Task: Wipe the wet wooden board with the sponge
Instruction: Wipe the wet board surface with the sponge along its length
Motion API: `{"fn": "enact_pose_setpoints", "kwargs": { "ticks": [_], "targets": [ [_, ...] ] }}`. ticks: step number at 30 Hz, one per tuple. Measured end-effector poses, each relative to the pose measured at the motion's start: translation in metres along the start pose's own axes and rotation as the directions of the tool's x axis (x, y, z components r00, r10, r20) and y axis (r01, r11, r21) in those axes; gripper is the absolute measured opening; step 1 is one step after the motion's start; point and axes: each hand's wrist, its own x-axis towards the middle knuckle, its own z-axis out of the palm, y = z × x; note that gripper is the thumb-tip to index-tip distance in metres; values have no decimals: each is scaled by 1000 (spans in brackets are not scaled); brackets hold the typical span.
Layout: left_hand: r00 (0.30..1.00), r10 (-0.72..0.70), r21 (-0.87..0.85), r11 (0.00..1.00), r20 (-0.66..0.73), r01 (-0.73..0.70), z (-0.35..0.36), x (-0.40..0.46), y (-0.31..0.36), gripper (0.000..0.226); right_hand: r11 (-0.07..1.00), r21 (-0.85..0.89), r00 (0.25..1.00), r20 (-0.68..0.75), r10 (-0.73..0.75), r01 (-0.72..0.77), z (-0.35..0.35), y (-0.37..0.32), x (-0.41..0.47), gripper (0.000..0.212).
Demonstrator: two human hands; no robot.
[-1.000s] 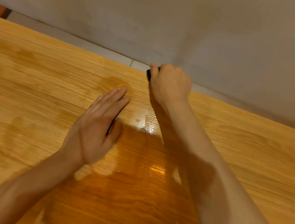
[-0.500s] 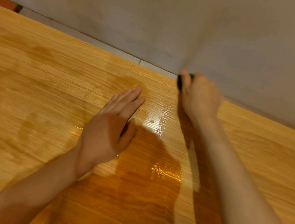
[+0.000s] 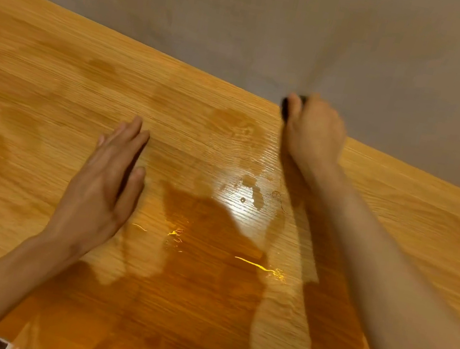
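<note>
Nearest the camera, two bare forearms reach out over the light-brown, grained wooden board [image 3: 53, 87], which fills the lower part of the view like a worktop. Between the arms lies a broad dark wet patch [image 3: 198, 276] with thin bright glints of standing water along its far margin; a pale sheen with a few small droplets [image 3: 253, 193] sits just beyond it. Fainter damp blotches spread over the left and middle of the wood.

The left hand [image 3: 104, 183] rests palm-down on the board just left of the wet patch — fingers straight and close together, thumb alongside, gripping nothing.

Farther out, the right hand [image 3: 312, 133] is curled into a closed grip at the board's far edge, pressing down on a small dark sponge [image 3: 288, 104]. Only a sliver of the sponge shows past the knuckles, blurred, right where the wood meets the plain grey wall [image 3: 280, 23] behind — its shape cannot be made out.
</note>
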Motion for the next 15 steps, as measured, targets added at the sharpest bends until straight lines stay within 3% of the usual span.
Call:
{"fn": "enact_pose_setpoints", "kwargs": {
  "ticks": [5,9,11,13,15],
  "targets": [
    [1000,17,53,998,-21,-16,5,1,0,52,990,52,989,58,-133,130,42,-104,9,37],
    [998,25,20,1000,-57,-24,6,1,-1,51,958,176,972,22,-234,226,35,-69,1,34],
    [998,10,11,1000,-55,-9,7,-2,-2,51,962,209,984,-72,-166,177,20,-13,-9,32],
    [999,-1,24,1000,-40,2,7,-3,-2,52,983,181,993,-115,-11,32,2,36,-26,39],
    [999,-4,30,1000,-47,5,8,-2,-3,53,979,192,984,-149,98,-69,-5,48,-39,47]
  ]
}}
